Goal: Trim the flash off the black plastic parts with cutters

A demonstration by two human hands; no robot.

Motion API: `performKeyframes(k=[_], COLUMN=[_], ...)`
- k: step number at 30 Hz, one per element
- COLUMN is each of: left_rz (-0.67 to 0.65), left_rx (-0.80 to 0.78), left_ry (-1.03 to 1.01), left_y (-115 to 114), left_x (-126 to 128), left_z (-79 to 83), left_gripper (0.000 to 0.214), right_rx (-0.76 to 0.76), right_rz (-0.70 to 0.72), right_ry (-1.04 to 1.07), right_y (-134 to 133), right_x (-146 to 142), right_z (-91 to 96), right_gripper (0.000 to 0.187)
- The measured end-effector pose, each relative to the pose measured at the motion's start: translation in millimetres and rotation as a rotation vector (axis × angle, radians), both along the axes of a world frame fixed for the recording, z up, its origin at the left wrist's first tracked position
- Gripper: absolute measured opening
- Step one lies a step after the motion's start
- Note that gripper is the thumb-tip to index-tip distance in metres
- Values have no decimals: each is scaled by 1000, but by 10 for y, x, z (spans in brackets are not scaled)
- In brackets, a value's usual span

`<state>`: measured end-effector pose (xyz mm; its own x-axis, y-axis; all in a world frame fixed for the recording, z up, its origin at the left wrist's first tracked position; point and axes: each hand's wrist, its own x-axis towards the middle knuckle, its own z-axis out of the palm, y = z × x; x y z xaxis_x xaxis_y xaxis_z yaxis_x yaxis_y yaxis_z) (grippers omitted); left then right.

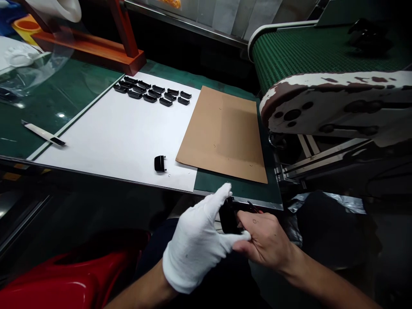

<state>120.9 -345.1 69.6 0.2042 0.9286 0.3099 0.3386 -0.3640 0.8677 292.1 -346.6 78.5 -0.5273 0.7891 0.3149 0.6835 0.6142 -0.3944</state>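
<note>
Black plastic clip (228, 216) held just off worktop (231, 184) near edge | left gloved hand (195, 240) cupping it, right hand (265, 240) pinching it | rows of clips (151, 94) along far edge of white paper sheet (106, 137) | single clip (160, 163) apart near front edge

A factory workshop, green-matted workbench (77, 79), green conveyor belt (322, 51), utility knife (43, 134)

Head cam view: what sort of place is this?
Probably a factory floor, likely a small-parts finishing or inspection station. Signs: a green mesh conveyor belt, rows of matching black plastic parts laid out on a white sheet, and a white cotton glove worn for handling.
</note>
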Motion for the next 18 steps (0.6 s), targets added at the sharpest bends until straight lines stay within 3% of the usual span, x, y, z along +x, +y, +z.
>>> performKeyframes(k=[6, 11, 13, 16, 18], left_rz=[16, -22, -25, 2, 14], left_rx=[158, 219, 204, 192, 200], left_ry=[119, 278, 322, 381, 422], left_y=[33, 67, 58, 39, 83], left_x=[-52, -44, -6, 3, -108], left_z=[-27, -30, -38, -66, -99], left_gripper=[71, 64, 61, 65, 71], right_rx=[-97, -511, -612, -643, -568], right_rz=[-52, -163, -218, -287, -319], right_ry=[70, 326, 426, 526, 550], right_y=[10, -59, -102, -172, -233], right_x=[2, 21, 8, -37, -85], right_z=[-52, -59, -81, -142, -209], right_gripper=[52, 41, 34, 29, 28])
